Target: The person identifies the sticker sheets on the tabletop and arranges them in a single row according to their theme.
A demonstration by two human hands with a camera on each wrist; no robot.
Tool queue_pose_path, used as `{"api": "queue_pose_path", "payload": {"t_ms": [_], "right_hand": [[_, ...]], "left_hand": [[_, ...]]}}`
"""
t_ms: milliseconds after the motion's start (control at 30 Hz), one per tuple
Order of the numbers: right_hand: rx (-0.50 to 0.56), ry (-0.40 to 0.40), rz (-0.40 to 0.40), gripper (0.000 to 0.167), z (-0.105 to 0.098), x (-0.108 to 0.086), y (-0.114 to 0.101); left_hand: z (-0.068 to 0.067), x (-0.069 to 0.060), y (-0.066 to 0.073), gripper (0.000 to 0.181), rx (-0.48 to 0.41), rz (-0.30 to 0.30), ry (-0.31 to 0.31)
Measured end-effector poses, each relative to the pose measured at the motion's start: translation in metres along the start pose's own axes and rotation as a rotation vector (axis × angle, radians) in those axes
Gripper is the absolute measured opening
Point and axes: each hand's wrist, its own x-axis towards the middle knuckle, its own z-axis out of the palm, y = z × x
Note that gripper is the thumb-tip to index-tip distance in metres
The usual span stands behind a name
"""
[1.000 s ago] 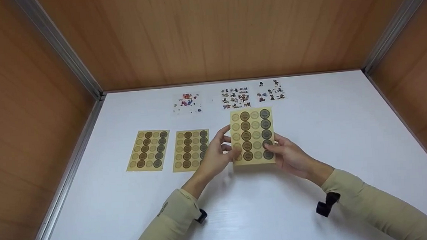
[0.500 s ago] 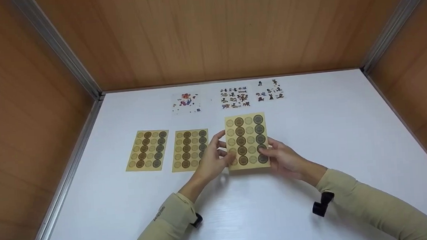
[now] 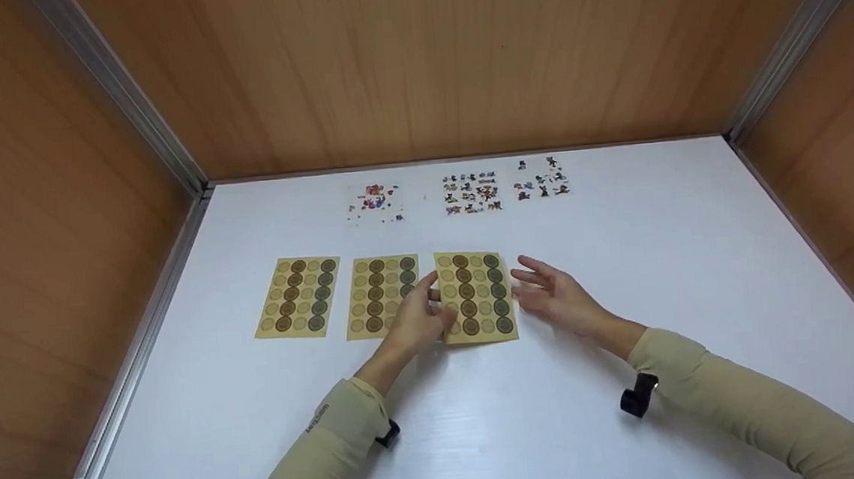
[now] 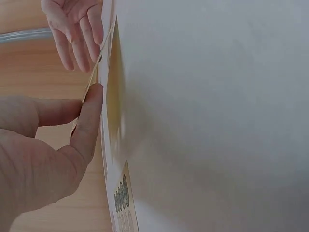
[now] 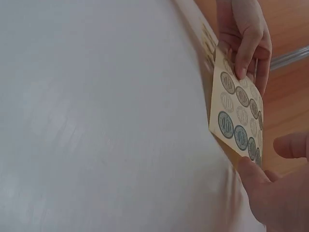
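A tan sheet of round seal stickers (image 3: pixel 483 296) is pinched at its left edge by the left hand (image 3: pixel 419 321), thumb on top and fingers beneath. In the left wrist view the sheet stands tilted just above the white surface, between the thumb and fingers of the left hand (image 4: pixel 53 145). The right hand (image 3: pixel 567 301) is beside the sheet's right edge, fingers spread and holding nothing. In the right wrist view, a fingertip of the right hand (image 5: pixel 280 193) is close to the sheet's edge (image 5: pixel 234 108); whether it touches cannot be told.
Two similar tan sheets lie to the left, one at far left (image 3: pixel 297 297) and one (image 3: pixel 377 295) partly behind the left hand. Along the back are three clear sheets with small colourful stickers (image 3: pixel 375 202), (image 3: pixel 472 193), (image 3: pixel 542 180). Wooden walls (image 3: pixel 415 67) enclose the white table (image 3: pixel 661 253).
The held sheet has moved left and down towards the table, beside the middle tan sheet. The right hand has let go of its right edge and opened.
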Motion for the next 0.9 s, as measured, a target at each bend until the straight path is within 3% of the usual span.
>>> {"api": "queue_pose_path", "payload": {"t_ms": [67, 233, 300, 367, 533, 733, 900], "right_hand": [[-0.118, -0.057, -0.072, 0.076, -0.002, -0.002, 0.002], [-0.597, -0.168, -0.302, 0.076, -0.003, -0.005, 0.002], [-0.769, -0.197, -0.349, 0.079, -0.003, -0.005, 0.001], [-0.879, -0.226, -0.344, 0.081, -0.003, -0.005, 0.001], [-1.028, -0.28, -0.309, 0.086, -0.002, 0.002, 0.003], [-1.092, -0.3, -0.292, 0.091, -0.001, 0.013, 0.006], [-1.127, -0.314, -0.323, 0.088, -0.001, 0.019, 0.01]], "left_hand": [[0.001, 0.001, 0.0, 0.077, 0.008, -0.007, -0.003], [0.001, 0.002, 0.0, 0.079, -0.004, -0.031, -0.007], [0.001, 0.003, 0.0, 0.078, 0.005, -0.037, -0.006], [0.001, 0.004, -0.001, 0.076, 0.048, -0.034, 0.009], [0.003, 0.005, -0.003, 0.07, 0.213, 0.018, 0.04], [0.005, 0.008, -0.002, 0.065, 0.359, 0.085, 0.057], [0.006, 0.007, -0.001, 0.036, 0.507, 0.151, 0.078]]}}
